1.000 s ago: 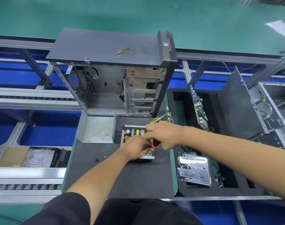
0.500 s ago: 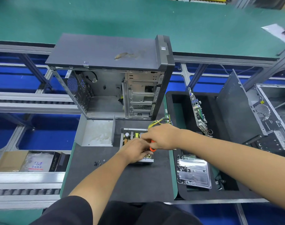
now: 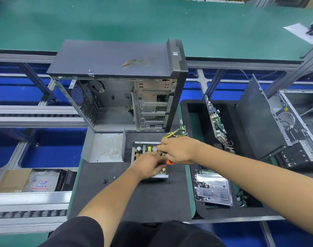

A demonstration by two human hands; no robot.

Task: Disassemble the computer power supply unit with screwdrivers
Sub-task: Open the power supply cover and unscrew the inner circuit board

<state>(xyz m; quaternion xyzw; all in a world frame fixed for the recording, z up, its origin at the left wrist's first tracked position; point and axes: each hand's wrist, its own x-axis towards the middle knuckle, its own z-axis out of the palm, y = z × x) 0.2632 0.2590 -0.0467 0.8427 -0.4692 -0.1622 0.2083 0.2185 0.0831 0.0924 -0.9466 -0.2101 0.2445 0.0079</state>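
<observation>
Head view. Opened power supply unit (image 3: 148,154) lies on the dark mat (image 3: 134,202), near centre, just in front of the empty computer case (image 3: 120,97); its circuit board with capacitors and heat sinks is exposed. Yellow and green wires (image 3: 175,133) run from its far right corner.

Left hand (image 3: 148,166) rests on the near part of the unit, fingers curled down onto it; whether they pinch any part, cannot tell. Right hand (image 3: 179,150) reaches in from the right, fingers curled round a screwdriver (image 3: 169,162); only the orange handle end shows beneath the palm, tip hidden between the two hands.

Removed metal cover (image 3: 104,148) of the unit lies open side up, just left of the unit and touching the case front. A few small dark screws (image 3: 107,180) lie loose on the mat, near left of the unit.

Right of the mat: black foam tray (image 3: 187,111) holding a motherboard (image 3: 215,120) standing on edge, and a shiny metal plate (image 3: 212,188) with screws gathered on it. Far right: a second case (image 3: 286,129), side panel leaning open.

Left, on the roller rack: cardboard and a black box (image 3: 61,180)
</observation>
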